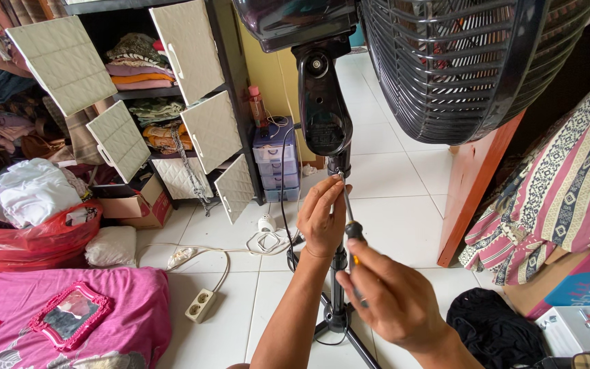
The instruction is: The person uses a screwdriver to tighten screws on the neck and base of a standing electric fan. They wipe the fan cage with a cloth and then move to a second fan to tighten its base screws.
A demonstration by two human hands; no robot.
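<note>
Driving a screwdriver [349, 222] into the fan stand's neck [338, 164], our right hand [394, 297] grips its handle; our left hand [322, 215] pinches the shaft; next, steady turning.

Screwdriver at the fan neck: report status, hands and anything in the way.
Right hand grips screwdriver, tip up at fan neck. Left hand steadies the shaft. Black cable hangs close beside.

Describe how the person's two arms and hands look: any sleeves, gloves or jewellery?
Both forearms are bare as far as the picture shows, with no sleeves in view. The left hand and the right hand wear no gloves. No ring, watch or bracelet is visible on either.
</note>
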